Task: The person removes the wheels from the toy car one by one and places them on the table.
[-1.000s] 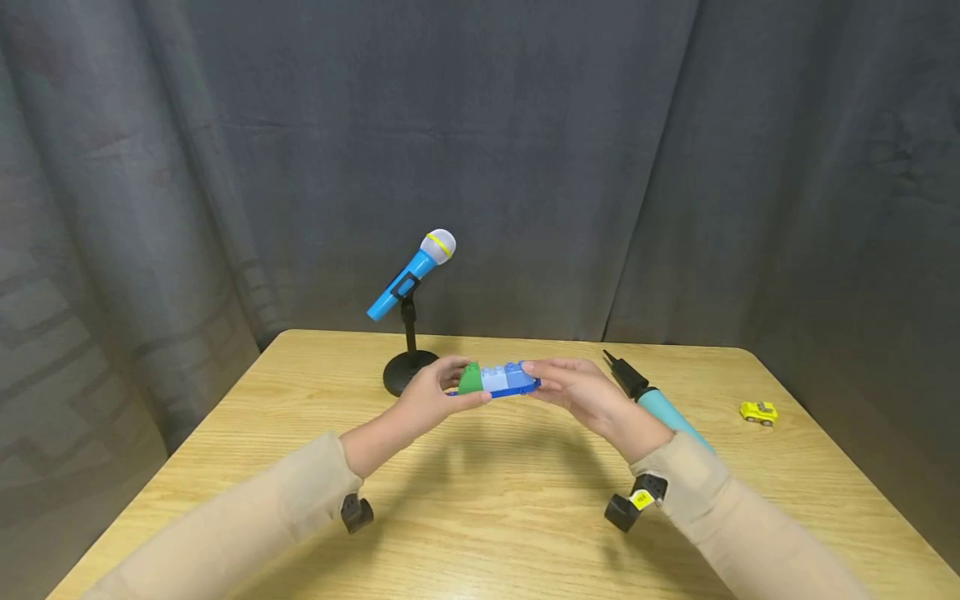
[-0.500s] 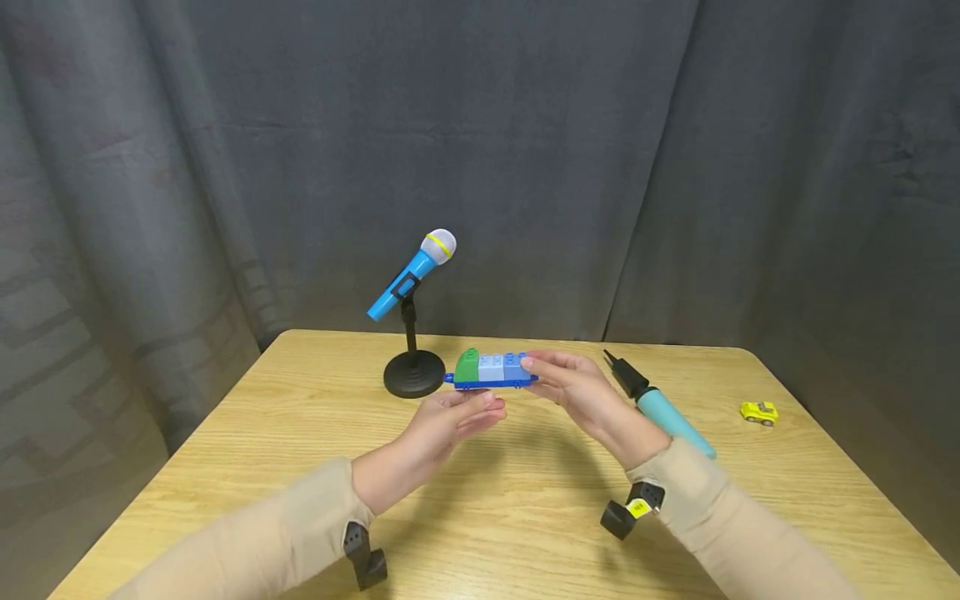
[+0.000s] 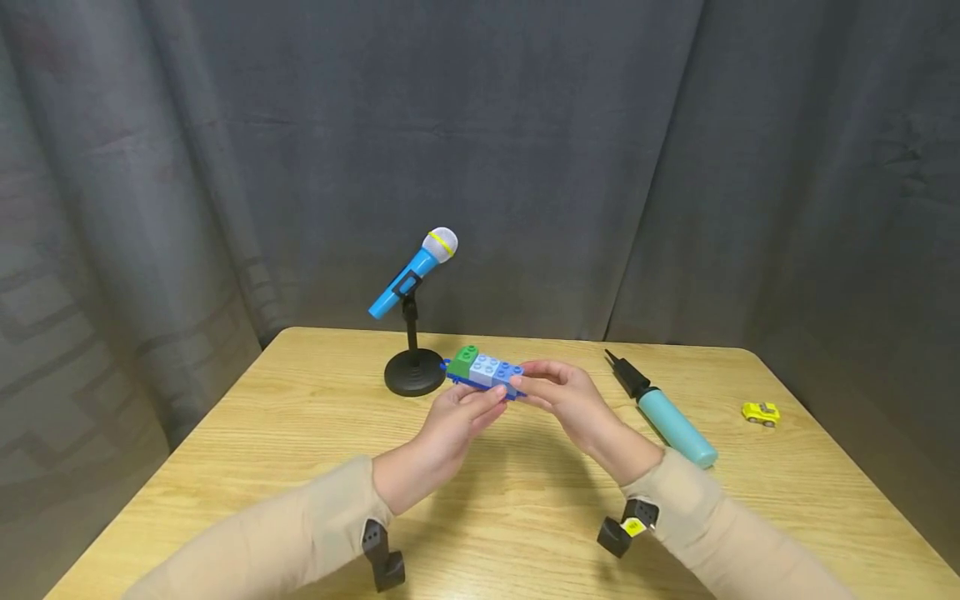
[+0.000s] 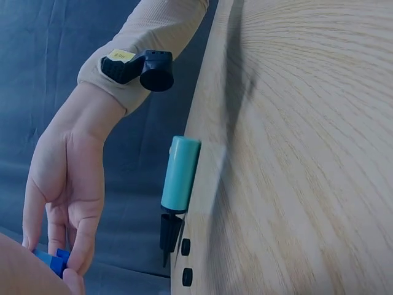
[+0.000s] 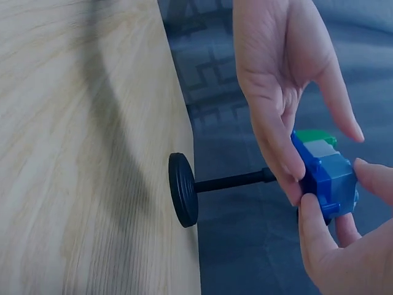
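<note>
One wooden worktop (image 3: 300, 467) spreads in front of a dark grey curtain (image 3: 525, 150) that hangs behind and to both sides of it. Two beige sleeves reach in from the near edge, each with a small black camera strapped at the wrist. At the far side of the worktop stands a toy microphone (image 3: 412, 273), blue with a grey head and a yellow ring, tilted on a black stand with a round base (image 5: 183, 189). To the right lies a teal air pump (image 3: 663, 412) with a black nozzle pointing away from the person, and well apart from it, near the right edge, sits a small yellow toy car (image 3: 761, 412). Above the middle of the worktop both hands meet at a block assembly (image 3: 483, 372): a dark blue plate carrying a green block and light blue blocks, held in the air just in front of the microphone stand. The right hand (image 3: 566, 398) pinches the near end of the assembly between thumb and fingers. The left hand (image 3: 457, 421) has its fingers nearly straight, their tips touching the side and underside of the blue plate.
</note>
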The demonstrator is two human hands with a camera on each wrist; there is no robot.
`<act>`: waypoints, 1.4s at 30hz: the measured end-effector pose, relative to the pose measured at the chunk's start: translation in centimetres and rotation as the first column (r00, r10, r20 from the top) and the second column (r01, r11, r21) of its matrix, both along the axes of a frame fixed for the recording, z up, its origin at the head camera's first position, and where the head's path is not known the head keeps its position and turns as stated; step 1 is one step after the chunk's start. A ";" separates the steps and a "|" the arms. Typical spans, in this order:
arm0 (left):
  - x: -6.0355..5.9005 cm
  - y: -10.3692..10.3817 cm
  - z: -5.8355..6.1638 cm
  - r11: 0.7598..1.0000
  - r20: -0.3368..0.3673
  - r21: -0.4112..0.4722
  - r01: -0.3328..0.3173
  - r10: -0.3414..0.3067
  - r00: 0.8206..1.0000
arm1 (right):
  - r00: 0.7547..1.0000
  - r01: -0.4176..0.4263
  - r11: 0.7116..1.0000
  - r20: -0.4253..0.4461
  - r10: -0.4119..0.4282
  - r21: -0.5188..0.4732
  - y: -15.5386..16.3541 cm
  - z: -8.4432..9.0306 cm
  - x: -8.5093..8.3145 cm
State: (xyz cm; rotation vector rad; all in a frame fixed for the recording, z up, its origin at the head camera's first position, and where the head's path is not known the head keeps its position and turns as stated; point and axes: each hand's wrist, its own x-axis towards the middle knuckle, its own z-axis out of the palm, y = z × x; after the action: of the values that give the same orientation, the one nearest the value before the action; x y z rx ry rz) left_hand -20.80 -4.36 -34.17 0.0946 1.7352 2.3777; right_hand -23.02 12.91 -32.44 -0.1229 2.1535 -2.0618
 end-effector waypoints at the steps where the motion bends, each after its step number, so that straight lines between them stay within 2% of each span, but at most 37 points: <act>1: 0.0 0.0 0.0 1.000 0.002 0.003 -0.006 0.006 1.000 | 1.000 0.005 1.000 -0.006 -0.004 0.010 -0.1 -0.1 0.1; 12: 0.0 0.1 0.1 0.999 0.029 -0.003 -0.053 0.053 0.998 | 0.998 0.047 0.990 -0.040 -0.042 0.136 -0.9 -0.3 1.4; 22: 0.2 -0.6 -0.1 0.999 -0.024 -0.049 -0.010 0.009 1.000 | 0.997 0.042 0.977 -0.074 -0.027 0.207 -0.7 0.0 1.7; 27: 0.1 -0.9 0.0 0.996 -0.028 -0.086 0.004 -0.007 1.000 | 0.997 0.005 0.989 -0.077 0.006 0.151 0.1 0.7 1.1; 31: 0.1 -1.5 0.2 0.988 -0.038 -0.142 0.060 -0.066 0.997 | 0.996 -0.034 0.991 -0.077 0.044 0.128 1.3 1.5 0.4; 35: 0.1 -2.2 0.4 0.969 -0.048 -0.190 0.158 -0.170 0.984 | 0.978 -0.164 0.977 -0.110 0.180 0.137 2.9 2.0 -0.9; 42: -0.1 -3.0 0.4 0.916 -0.016 -0.220 0.336 -0.348 0.937 | 0.923 -0.367 0.919 -0.064 0.379 0.148 5.1 1.7 -3.1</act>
State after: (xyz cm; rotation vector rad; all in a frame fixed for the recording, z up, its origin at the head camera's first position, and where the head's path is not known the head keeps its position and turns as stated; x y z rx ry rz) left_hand -20.85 -7.39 -33.73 0.4008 1.8144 1.9455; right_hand -26.17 17.97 -30.79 -0.5754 2.1089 -1.7229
